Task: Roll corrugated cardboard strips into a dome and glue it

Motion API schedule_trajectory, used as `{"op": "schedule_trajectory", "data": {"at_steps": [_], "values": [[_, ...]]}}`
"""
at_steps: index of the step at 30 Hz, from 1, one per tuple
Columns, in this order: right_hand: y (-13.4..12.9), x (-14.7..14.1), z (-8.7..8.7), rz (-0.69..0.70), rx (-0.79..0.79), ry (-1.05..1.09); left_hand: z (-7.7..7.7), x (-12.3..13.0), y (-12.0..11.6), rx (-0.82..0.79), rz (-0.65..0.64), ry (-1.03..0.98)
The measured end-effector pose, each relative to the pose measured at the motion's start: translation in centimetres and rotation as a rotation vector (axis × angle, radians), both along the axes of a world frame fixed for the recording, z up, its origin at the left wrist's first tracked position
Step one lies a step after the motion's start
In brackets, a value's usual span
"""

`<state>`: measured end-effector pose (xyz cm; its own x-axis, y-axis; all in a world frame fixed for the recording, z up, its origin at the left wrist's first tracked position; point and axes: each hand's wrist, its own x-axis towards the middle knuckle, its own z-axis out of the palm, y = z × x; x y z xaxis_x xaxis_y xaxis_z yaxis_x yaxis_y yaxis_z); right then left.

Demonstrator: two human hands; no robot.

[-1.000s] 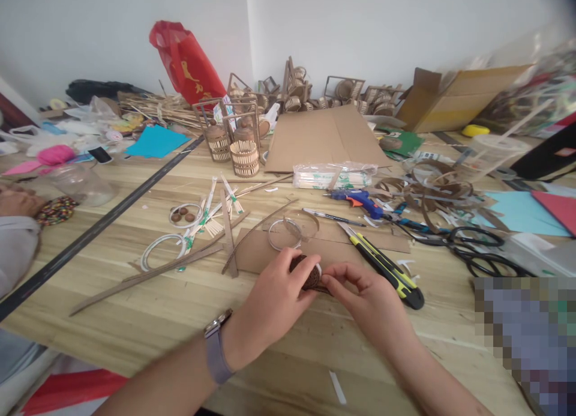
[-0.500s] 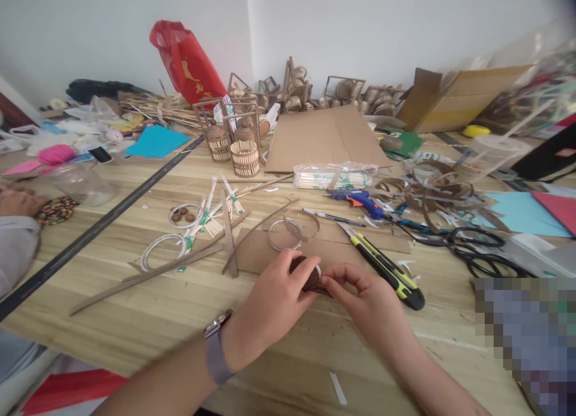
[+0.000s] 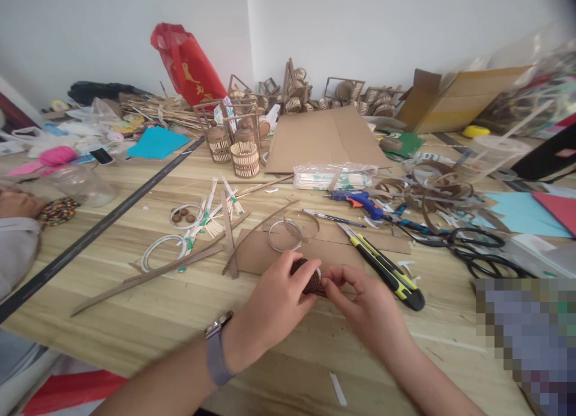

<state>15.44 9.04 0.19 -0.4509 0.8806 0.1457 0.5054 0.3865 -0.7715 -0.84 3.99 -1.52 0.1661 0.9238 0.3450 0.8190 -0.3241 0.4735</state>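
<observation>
My left hand [image 3: 272, 311] is wrapped round a small dark brown round piece [image 3: 311, 279] with a textured side and a pale edge. At its right side, my right hand [image 3: 371, 302] pinches the piece's rim between thumb and fingertips; the fingers hide much of it. Just beyond the hands lies a flat cardboard piece [image 3: 252, 254] with a white ring [image 3: 284, 235] and a curled brown strip [image 3: 310, 224] on it. A yellow-and-black utility knife [image 3: 382, 269] rests right of my right hand.
Left of my hands are white rings [image 3: 162, 254], wooden sticks [image 3: 211, 227] and brown strips [image 3: 180, 263]. A blue glue gun [image 3: 360, 201], a pen [image 3: 335, 217] and black scissors [image 3: 477, 242] lie rightward. Small slatted baskets [image 3: 245, 161] stand behind. Another person's hand [image 3: 18, 203] is at far left.
Both hands stay almost in place round the brown piece. My fingers and the piece shift very slightly; the table things are unmoved.
</observation>
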Motion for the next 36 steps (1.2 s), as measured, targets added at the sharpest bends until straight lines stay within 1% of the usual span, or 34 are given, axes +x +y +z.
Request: {"op": "schedule_trajectory", "data": {"at_steps": [5, 11, 16, 21, 30, 36], "values": [[-0.1, 0.1, -0.3, 0.012, 0.035, -0.003, 0.1, 0.0, -0.1, -0.009, -0.007, -0.01], [0.1, 0.1, -0.1, 0.019, 0.055, -0.004, 0.3, -0.1, 0.2, -0.005, 0.01, -0.032], [0.1, 0.2, -0.4, 0.034, 0.169, -0.025, 0.4, -0.2, 0.3, -0.027, 0.041, -0.011], [0.1, 0.4, -0.8, 0.06, 0.279, -0.053, 0.0, -0.1, 0.1, -0.019, 0.042, 0.029], [0.1, 0.4, -1.1, 0.065, 0.4, -0.109, 0.0, 0.1, 0.1, -0.021, 0.04, 0.056], [0.1, 0.4, -1.3, 0.065, 0.44, -0.17, -0.3, 0.3, 0.0, -0.013, 0.036, 0.081]]}}
